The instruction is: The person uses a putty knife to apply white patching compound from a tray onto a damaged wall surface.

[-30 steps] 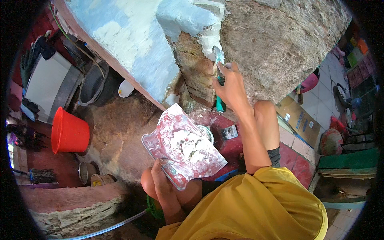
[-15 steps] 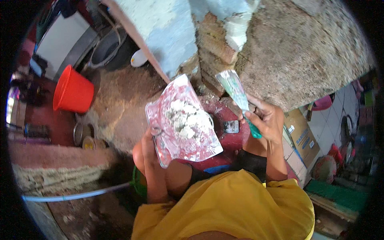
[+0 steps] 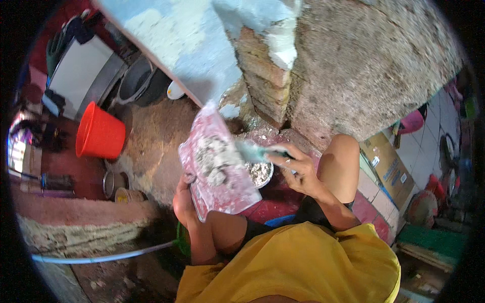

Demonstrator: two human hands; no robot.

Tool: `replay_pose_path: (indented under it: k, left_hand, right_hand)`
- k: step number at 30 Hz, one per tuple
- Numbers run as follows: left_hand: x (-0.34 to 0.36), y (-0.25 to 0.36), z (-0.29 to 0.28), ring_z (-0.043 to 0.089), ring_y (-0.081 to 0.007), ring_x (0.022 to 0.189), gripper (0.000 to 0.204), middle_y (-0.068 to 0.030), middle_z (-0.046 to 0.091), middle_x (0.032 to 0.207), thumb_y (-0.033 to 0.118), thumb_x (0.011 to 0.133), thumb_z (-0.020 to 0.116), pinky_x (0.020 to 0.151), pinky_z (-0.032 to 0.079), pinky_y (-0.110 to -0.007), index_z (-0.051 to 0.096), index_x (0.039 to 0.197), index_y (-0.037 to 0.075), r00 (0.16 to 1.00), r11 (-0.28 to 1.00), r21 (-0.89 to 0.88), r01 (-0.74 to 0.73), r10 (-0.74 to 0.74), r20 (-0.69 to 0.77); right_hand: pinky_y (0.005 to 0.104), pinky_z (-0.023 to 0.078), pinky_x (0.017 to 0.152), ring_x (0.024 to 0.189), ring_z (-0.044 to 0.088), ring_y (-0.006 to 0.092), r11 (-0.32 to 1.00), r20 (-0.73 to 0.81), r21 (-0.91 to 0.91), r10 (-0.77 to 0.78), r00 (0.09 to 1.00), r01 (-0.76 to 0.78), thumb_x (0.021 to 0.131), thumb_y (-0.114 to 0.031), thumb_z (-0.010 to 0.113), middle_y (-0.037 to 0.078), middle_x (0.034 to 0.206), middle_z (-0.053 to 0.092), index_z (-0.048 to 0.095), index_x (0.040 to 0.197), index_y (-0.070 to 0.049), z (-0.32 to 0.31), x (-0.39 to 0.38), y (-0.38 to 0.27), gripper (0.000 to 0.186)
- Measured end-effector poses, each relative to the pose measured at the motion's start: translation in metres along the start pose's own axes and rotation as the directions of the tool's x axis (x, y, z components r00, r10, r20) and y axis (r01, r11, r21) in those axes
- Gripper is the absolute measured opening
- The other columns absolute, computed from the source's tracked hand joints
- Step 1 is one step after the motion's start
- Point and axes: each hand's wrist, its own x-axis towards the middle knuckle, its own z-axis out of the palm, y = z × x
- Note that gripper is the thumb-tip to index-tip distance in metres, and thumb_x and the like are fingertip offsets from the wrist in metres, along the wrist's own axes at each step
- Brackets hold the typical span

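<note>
Putty knife, green, blurred: shifted within a second from the white-coated wall edge to the board's right edge; work apparently now at the paste supply. Right hand: fingers closed round handle. Left hand: gripping board's left edge. Board: pinkish, white-smeared. Paste: grey-white, lumpy, heaped mid-board.
</note>
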Motion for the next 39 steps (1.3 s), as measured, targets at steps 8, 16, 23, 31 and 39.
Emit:
replay_pose_path:
  k: [8, 16, 23, 31, 39]
  left_hand:
    - [-0.005, 0.001, -0.001, 0.063, -0.0255, 0.088, 0.034, -0.0139, 0.062, 0.103, 0.012, 0.082, 0.048, 0.081, 0.052, -0.037, 0.054, 0.112, -0.002, 0.958, 0.994, -0.084, -0.068, 0.089, 0.274]
    - [-0.012, -0.002, 0.011, 0.063, -0.0245, 0.086, 0.033, -0.0124, 0.063, 0.102, 0.015, 0.081, 0.049, 0.081, 0.051, -0.034, 0.056, 0.108, -0.002, 0.967, 0.995, -0.026, -0.096, 0.099, 0.233]
    - [-0.003, -0.009, 0.000, 0.063, -0.0240, 0.090, 0.033, -0.0125, 0.063, 0.105, 0.020, 0.086, 0.050, 0.082, 0.051, -0.035, 0.057, 0.110, -0.001, 0.958, 0.979, 0.005, -0.202, 0.197, 0.206]
    - [0.000, -0.011, -0.007, 0.059, -0.0262, 0.098, 0.039, -0.0132, 0.059, 0.113, 0.020, 0.084, 0.051, 0.088, 0.048, -0.037, 0.054, 0.115, -0.003, 0.928, 0.972, 0.033, -0.234, 0.213, 0.306]
    - [-0.008, -0.003, 0.013, 0.059, -0.0288, 0.099, 0.043, -0.0137, 0.059, 0.113, 0.018, 0.077, 0.054, 0.090, 0.046, -0.040, 0.054, 0.115, -0.003, 0.985, 0.996, 0.041, -0.085, 0.078, 0.156]
  right_hand:
    - [0.0350, 0.046, 0.082, 0.097, 0.057, 0.0323, 0.961, -0.371, -0.170, 0.142, 0.917, -0.218, 0.073, 0.012, 0.053, 0.017, 0.111, 0.056, 0.064, 0.114, -0.010, -0.020, -0.015, 0.035, 0.048]
    - [0.0325, 0.047, 0.073, 0.088, 0.058, 0.0290, 0.861, -0.604, -0.451, -0.098, 0.791, -0.237, 0.071, 0.012, 0.054, 0.015, 0.107, 0.056, 0.064, 0.114, -0.014, -0.052, 0.055, 0.067, 0.051]
    - [0.0322, 0.047, 0.075, 0.090, 0.057, 0.0287, 0.843, -0.649, -0.464, -0.114, 0.752, -0.272, 0.069, 0.014, 0.053, 0.015, 0.107, 0.055, 0.065, 0.114, -0.016, -0.050, 0.064, 0.083, 0.055]
    - [0.0398, 0.046, 0.079, 0.091, 0.053, 0.0330, 0.837, -0.637, -0.465, -0.090, 0.765, -0.289, 0.066, 0.011, 0.057, 0.015, 0.110, 0.053, 0.062, 0.117, -0.018, -0.051, 0.071, 0.089, 0.059]
    - [0.0403, 0.046, 0.079, 0.091, 0.053, 0.0330, 0.803, -0.625, -0.505, -0.087, 0.776, -0.317, 0.065, 0.011, 0.058, 0.015, 0.111, 0.053, 0.061, 0.118, -0.018, -0.050, 0.072, 0.093, 0.060]
